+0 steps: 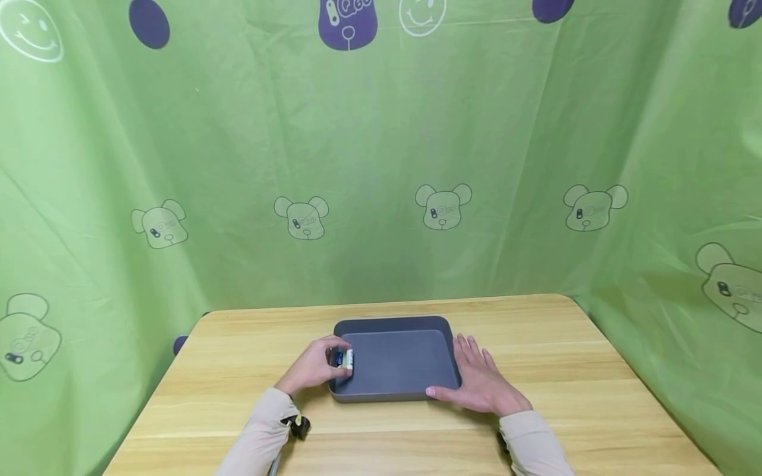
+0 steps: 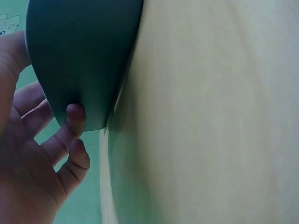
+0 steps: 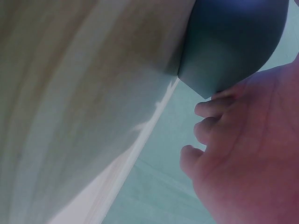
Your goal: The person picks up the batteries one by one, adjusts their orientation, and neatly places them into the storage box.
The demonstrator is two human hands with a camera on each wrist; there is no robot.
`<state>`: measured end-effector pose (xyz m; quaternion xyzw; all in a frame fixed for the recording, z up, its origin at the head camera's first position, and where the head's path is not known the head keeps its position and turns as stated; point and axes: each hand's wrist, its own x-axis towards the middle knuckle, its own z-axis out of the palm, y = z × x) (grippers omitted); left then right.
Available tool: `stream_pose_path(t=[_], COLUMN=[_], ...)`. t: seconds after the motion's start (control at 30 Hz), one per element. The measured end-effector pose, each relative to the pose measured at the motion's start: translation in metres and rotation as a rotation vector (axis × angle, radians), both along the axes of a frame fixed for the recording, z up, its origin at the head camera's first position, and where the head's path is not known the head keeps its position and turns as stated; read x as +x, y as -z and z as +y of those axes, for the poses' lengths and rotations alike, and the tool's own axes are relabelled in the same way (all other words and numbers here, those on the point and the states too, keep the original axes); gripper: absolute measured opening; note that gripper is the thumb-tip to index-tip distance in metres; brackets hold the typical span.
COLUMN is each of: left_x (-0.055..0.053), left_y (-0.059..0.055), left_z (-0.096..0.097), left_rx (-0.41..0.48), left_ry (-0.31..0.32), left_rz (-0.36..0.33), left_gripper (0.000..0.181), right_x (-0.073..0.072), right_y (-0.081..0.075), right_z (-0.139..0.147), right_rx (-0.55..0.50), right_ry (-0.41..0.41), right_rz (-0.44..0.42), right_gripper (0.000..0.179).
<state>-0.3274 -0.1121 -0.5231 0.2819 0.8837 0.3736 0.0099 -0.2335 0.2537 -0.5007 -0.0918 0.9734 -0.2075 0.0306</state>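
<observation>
Head view, left hand: left hand (image 1: 315,362) pinching a small labelled item (image 1: 342,359) between thumb and fingers.
Head view, item: at the left hand's fingertips, inside the tray's end nearest that hand; white, green and blue show. Too small to say what it is, or if it touches the tray floor.
Head view, tray: grey tray (image 1: 399,363), between both hands.
Head view, right hand: right hand (image 1: 481,387) spread, fingers fairly straight along the tray's side, thumb at the near rim; nothing gripped.
Head view, step: looks like handling the item at the tray end, other hand steadying.
Head view, next move: probably calls for a small, careful finger motion, tray braced.
Head view, surface: pale wood-grain surface (image 1: 536,344) under both hands.
Head view, room: green curtain (image 1: 381,271) beyond and to both sides of the hands, bear-head prints (image 1: 443,208) on it.
Left wrist view, hand: outer fingers bent by the tray's outside wall; item hidden.
Left wrist view, surface: fills the side away from the palm.
Right wrist view, hand: fingers loosely bent beside the tray wall, surface edge and curtain past them.
</observation>
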Motion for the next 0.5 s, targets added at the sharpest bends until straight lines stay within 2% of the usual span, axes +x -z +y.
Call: stream_pose_path(t=[0.5], left_x=[-0.0021], left_y=[0.0005], left_z=[0.0031], left_rx=[-0.056], left_ry=[0.003], left_rz=[0.028], left_gripper=[0.054], right_x=[0.0], right_y=[0.0016], right_z=[0.0003], right_rx=[-0.001], right_ry=[-0.003], right_rz=[0.022], right_gripper=[0.131])
